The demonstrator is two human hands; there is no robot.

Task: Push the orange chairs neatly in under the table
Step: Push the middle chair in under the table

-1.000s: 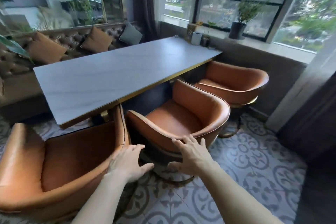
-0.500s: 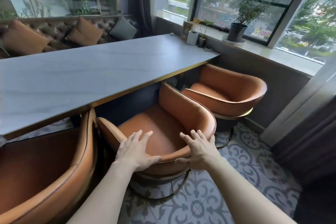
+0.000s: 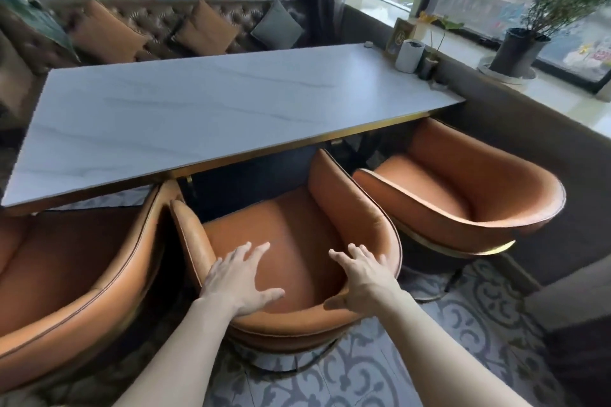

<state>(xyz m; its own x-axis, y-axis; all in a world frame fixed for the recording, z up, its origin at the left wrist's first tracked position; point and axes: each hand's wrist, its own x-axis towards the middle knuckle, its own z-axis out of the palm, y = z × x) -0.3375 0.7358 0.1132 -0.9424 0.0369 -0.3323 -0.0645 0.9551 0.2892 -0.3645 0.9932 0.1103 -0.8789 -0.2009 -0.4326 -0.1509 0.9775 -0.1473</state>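
Note:
Three orange tub chairs stand along the near side of a long white marble-look table (image 3: 198,109). The middle chair (image 3: 281,235) faces the table, its seat front just under the gold table edge. My left hand (image 3: 238,277) lies over its back rim, fingers spread inside. My right hand (image 3: 363,277) clasps the same rim, fingers inside and thumb outside. The left chair (image 3: 66,274) stands close beside it, its armrest nearly touching. The right chair (image 3: 463,182) is angled, partly under the table's far corner.
A tufted brown sofa with cushions (image 3: 185,26) runs behind the table. A white cup (image 3: 409,54) and small items stand at the table's window end. A potted plant (image 3: 515,49) sits on the sill. A low dark wall flanks the right chair. Patterned tiles (image 3: 463,324) cover the floor.
My hands went from reaching toward the middle chair to lying on its back rim. The chair now sits closer to the table, and my view has shifted over it.

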